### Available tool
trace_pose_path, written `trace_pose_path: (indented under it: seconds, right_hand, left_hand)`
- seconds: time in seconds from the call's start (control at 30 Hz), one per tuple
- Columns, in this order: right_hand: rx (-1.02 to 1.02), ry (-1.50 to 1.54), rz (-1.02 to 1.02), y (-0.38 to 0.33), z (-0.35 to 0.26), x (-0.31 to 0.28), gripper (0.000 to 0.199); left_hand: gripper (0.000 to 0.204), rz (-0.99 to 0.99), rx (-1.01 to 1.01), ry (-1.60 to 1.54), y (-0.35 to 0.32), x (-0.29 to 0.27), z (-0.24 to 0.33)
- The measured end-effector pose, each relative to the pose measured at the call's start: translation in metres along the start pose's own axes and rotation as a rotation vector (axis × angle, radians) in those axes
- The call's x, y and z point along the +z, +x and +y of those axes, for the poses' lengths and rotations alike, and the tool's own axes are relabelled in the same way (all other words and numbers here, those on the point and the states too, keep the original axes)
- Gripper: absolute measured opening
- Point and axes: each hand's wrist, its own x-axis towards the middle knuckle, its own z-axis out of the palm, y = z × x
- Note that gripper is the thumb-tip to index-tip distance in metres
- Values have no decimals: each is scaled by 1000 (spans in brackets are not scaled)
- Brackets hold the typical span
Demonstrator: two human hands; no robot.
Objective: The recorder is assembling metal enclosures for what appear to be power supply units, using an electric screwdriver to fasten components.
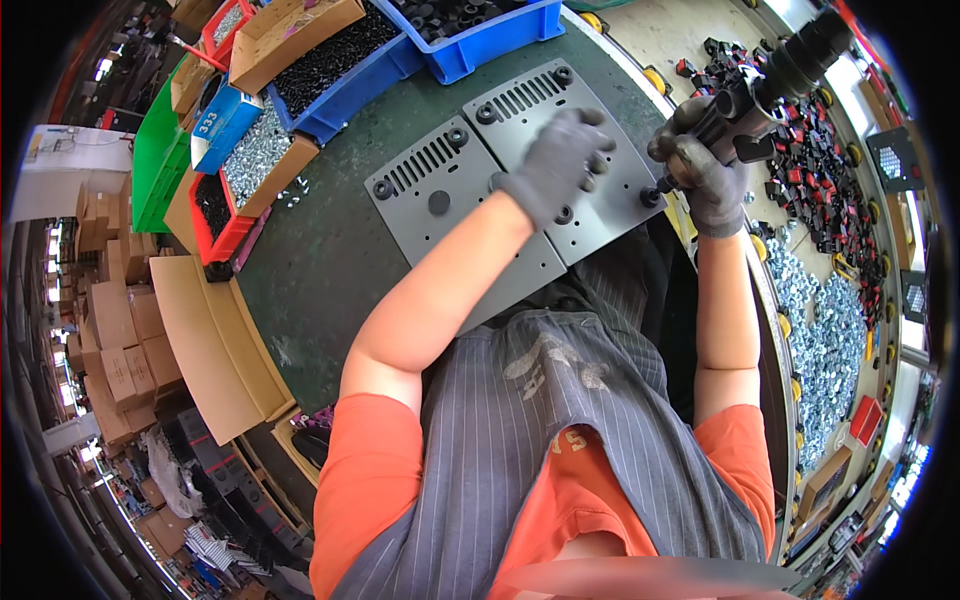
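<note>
Two dark grey metal panels with vent slots, a left panel (460, 230) and a right panel (610, 215), lie side by side on the green table. Black round feet sit at several of their corners, among them a foot (650, 196) at the right panel's near right corner. My gloved right hand (708, 180) grips a black and grey power screwdriver (735, 115), its tip down at that foot. Above the right panel hovers my gloved left hand (562, 165), fingers curled; anything inside them is hidden.
Blue bins (480, 45) of black parts stand at the far edge. Screws fill a cardboard box (275, 165) beside a red bin (215, 225) and a green bin (160, 155). On the right, a rail carries black-red parts (820, 190) and silver hardware (820, 330).
</note>
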Motion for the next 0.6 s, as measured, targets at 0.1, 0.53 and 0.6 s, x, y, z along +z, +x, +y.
trace_pose_path:
  seconds: [0.1, 0.53, 0.6]
  right_hand:
    - [-15, 3, 3, 3, -3, 1, 43]
    - [-282, 563, -343, -37, -43, 63, 51]
    - [-355, 533, -359, -41, -42, 76, 50]
  left_hand:
    - [28, -54, -114, -457, -21, -33, 17]
    - [29, -170, -190, -767, -113, -42, -34]
    - [31, -203, -228, -845, -118, -42, -37]
